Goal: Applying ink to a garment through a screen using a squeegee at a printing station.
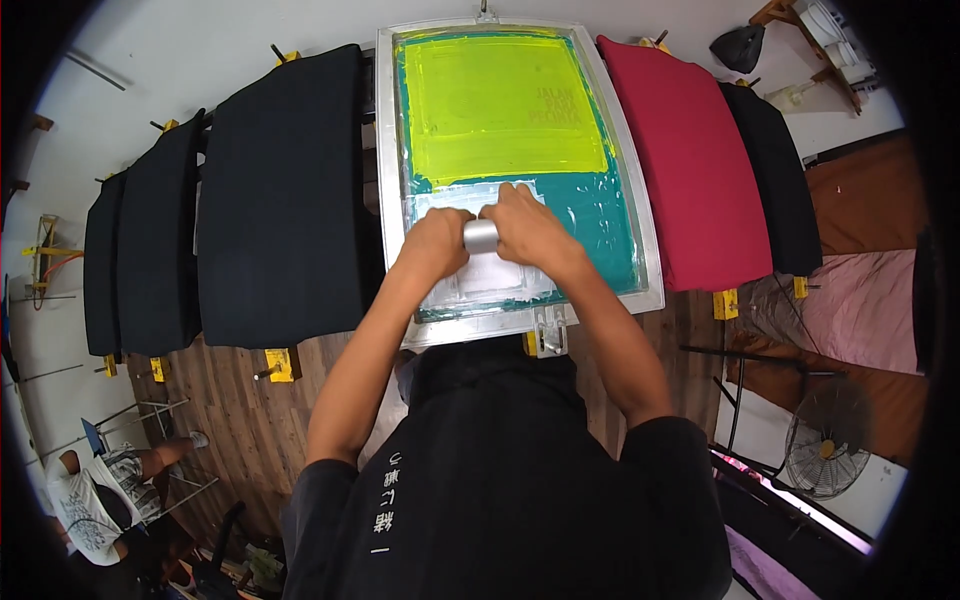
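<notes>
Both my arms reach forward over a screen-printing frame [648, 265] with a pale metal rim and teal mesh. My left hand [436, 243] and my right hand [526, 230] are closed side by side on a squeegee, whose silver metal handle [481, 237] shows between them. The squeegee's lower edge is hidden by my hands. Bright yellow-green ink [490, 100] covers the far part of the mesh, with faint lettering at its right. Around my hands lies a whitish, smeared rectangle [485, 280] on the teal.
Black fabric-covered boards [283, 200] stand to the left; a red one [690, 170] and another black one [775, 180] to the right. A metal clamp [549, 335] sits at the frame's near edge. A fan [828, 445] stands lower right. Another person [90, 500] is at lower left.
</notes>
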`<state>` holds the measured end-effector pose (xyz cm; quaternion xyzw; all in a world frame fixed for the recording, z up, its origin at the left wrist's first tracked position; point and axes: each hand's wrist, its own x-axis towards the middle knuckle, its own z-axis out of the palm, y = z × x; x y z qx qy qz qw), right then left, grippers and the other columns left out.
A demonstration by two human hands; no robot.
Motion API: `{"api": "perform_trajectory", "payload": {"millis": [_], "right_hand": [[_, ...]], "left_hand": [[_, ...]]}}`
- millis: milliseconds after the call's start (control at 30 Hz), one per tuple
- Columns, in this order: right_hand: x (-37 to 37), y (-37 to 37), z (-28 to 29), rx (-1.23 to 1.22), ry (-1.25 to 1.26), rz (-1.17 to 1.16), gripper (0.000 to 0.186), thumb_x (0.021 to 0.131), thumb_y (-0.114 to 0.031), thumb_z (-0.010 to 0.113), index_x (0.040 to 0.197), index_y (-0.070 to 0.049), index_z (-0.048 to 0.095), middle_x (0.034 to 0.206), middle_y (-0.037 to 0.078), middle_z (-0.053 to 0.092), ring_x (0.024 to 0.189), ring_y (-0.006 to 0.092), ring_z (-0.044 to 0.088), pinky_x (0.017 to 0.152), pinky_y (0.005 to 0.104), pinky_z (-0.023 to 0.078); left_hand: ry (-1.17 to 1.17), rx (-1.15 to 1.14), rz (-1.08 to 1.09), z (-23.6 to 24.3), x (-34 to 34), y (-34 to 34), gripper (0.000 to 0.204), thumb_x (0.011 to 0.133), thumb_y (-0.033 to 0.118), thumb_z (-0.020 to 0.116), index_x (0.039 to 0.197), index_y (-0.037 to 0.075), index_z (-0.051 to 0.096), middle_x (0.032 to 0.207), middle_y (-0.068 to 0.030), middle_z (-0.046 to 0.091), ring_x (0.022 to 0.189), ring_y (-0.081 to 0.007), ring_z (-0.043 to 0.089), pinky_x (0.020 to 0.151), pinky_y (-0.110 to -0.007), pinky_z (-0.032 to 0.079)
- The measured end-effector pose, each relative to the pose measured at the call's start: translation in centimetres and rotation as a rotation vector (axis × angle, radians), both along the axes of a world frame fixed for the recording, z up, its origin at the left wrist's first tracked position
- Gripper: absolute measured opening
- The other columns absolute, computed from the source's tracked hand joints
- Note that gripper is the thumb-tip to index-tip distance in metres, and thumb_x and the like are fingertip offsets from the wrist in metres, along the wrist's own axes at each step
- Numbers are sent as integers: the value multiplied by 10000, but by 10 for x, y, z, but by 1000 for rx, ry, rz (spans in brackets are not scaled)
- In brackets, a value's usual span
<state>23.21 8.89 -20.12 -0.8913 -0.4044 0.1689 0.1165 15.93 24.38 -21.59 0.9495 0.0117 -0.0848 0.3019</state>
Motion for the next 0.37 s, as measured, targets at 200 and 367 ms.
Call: {"api": "perform_trajectory", "payload": {"millis": [200,367], "right_hand": [[16,6,-8,-71,110,-5,306,681,-40,727,987,-24,720,1106,259,580,1062,409,567,885,473,526],[-25,-12,-14,-77,36,-28,464,677,-82,765,1134,-54,695,1232,260,525,1136,391,536,980,469,491]], "left_hand": [[38,62,-20,-3,8,0,395,672,-76,624,1045,12,720,865,-272,677,828,-408,682,786,-431,558],[-162,70,59,-31,-32,-21,420,684,-47,633,1081,58,723,916,-249,693,902,-415,675,843,-435,547]]}}
